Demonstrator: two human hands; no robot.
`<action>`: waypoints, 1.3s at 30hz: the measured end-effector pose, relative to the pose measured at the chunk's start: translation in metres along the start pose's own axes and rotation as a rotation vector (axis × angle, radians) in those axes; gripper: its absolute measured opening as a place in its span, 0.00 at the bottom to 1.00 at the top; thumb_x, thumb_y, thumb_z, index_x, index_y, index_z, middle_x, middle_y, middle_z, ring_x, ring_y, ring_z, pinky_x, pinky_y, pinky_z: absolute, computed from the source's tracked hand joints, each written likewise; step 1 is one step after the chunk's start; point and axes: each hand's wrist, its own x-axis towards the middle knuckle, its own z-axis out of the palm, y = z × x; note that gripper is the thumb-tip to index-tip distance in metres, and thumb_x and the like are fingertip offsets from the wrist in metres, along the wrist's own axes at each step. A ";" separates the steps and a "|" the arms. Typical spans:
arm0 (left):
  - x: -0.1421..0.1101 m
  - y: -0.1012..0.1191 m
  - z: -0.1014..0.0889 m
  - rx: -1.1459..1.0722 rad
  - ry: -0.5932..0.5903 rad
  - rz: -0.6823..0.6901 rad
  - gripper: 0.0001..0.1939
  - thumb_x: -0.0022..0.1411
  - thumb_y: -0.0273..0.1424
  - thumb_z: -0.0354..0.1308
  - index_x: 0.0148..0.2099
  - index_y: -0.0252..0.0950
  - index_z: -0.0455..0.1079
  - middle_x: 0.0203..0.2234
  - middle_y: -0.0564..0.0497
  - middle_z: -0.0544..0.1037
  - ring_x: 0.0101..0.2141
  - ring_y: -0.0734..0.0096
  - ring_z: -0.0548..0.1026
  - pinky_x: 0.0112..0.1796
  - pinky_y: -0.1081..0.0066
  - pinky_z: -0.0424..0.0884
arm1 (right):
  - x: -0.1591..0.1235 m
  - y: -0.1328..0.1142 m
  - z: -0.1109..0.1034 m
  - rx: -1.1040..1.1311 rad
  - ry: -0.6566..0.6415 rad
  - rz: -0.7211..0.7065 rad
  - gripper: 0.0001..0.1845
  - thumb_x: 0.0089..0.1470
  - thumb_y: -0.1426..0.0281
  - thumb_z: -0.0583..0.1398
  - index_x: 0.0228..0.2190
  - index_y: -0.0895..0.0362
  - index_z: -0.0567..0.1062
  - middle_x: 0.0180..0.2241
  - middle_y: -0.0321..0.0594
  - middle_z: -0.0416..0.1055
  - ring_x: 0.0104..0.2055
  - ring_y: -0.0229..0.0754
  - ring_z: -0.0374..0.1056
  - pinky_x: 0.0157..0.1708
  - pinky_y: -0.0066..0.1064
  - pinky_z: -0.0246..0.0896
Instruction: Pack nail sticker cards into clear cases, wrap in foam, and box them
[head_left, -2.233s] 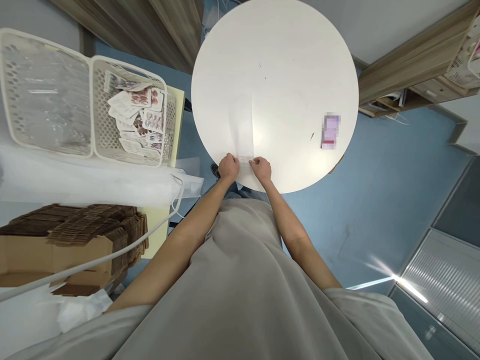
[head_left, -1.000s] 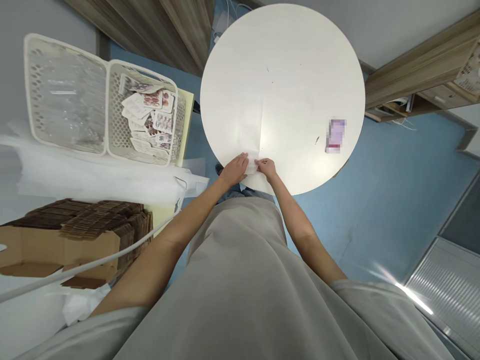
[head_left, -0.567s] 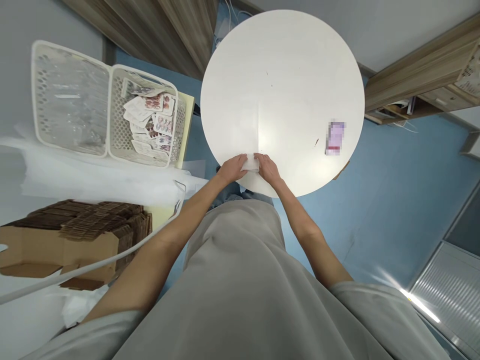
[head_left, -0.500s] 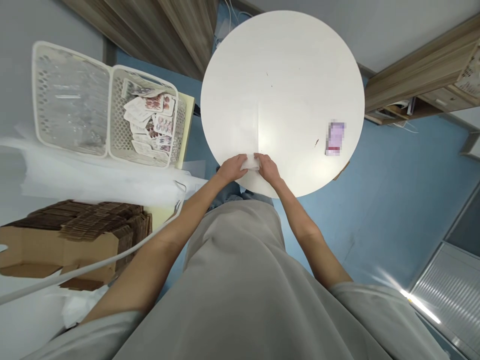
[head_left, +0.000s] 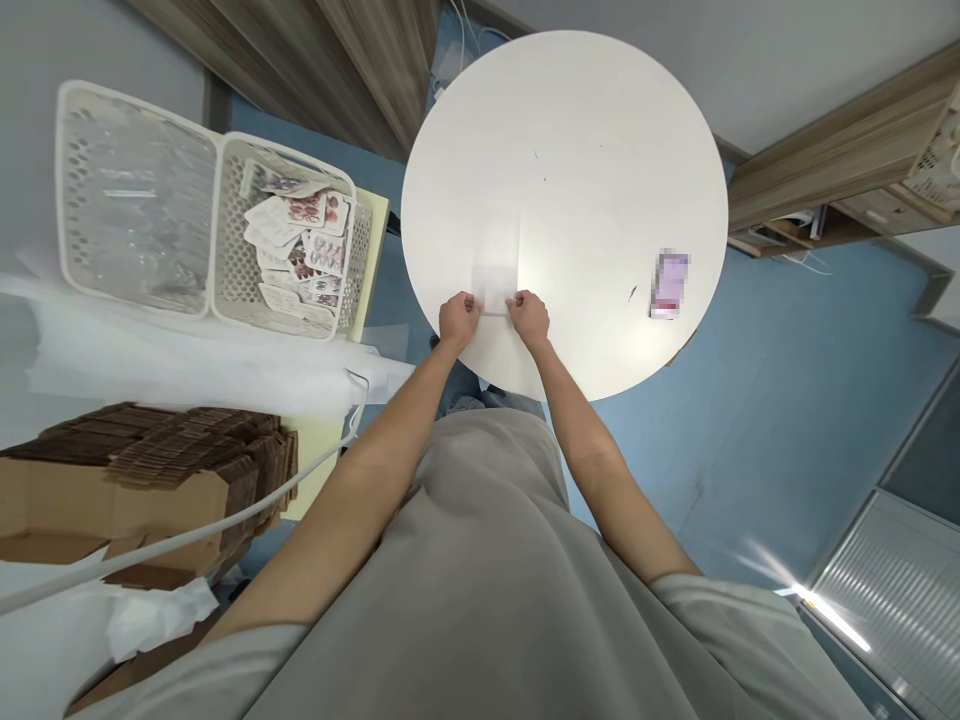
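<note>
- translucent white plastic-like strip (head_left: 496, 288) lies on the round white tabletop (head_left: 600, 140), near the rim on your side and left of the table's middle. its near part shows denser than its far part, so it is probably doubled over.
- your left hand (head_left: 459, 318) pinches the near left corner, thumb and fingers drawn narrow; your right hand (head_left: 529, 317) pinches the near right corner likewise.
- gripping both corners probably serves to hold the near edge straight and the layers aligned; the tabletop likely gives flat backing.
- edges: the near rim runs close to your hands, closest at the left, which limits travel toward you.
- room: the surface extends well past the strip's far end, and rightward to the purple rectangular packet (head_left: 670, 285), pixelated, near the right rim.
- beyond the tabletop's left edge, the white perforated plastic basket (head_left: 234, 285) holds printed cards (head_left: 285, 232).
</note>
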 end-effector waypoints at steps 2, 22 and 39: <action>0.003 0.001 0.003 -0.008 0.026 -0.031 0.09 0.71 0.33 0.58 0.49 0.38 0.78 0.47 0.43 0.86 0.49 0.55 0.82 0.53 0.59 0.76 | 0.002 -0.004 0.001 0.002 0.010 0.060 0.09 0.72 0.63 0.60 0.47 0.54 0.74 0.51 0.50 0.78 0.53 0.58 0.74 0.56 0.52 0.73; 0.015 -0.005 -0.004 0.277 -0.279 0.631 0.35 0.70 0.26 0.53 0.77 0.28 0.59 0.76 0.31 0.60 0.77 0.47 0.57 0.75 0.46 0.55 | -0.009 -0.001 -0.008 -0.138 -0.118 -0.468 0.16 0.72 0.75 0.55 0.56 0.57 0.75 0.76 0.52 0.59 0.81 0.51 0.48 0.79 0.53 0.48; -0.037 -0.024 -0.014 0.109 -0.328 0.317 0.32 0.68 0.38 0.59 0.72 0.37 0.70 0.70 0.44 0.73 0.69 0.51 0.71 0.70 0.58 0.65 | -0.076 0.042 -0.005 -0.049 -0.181 -0.460 0.26 0.77 0.57 0.52 0.67 0.55 0.70 0.74 0.50 0.63 0.77 0.50 0.59 0.75 0.48 0.60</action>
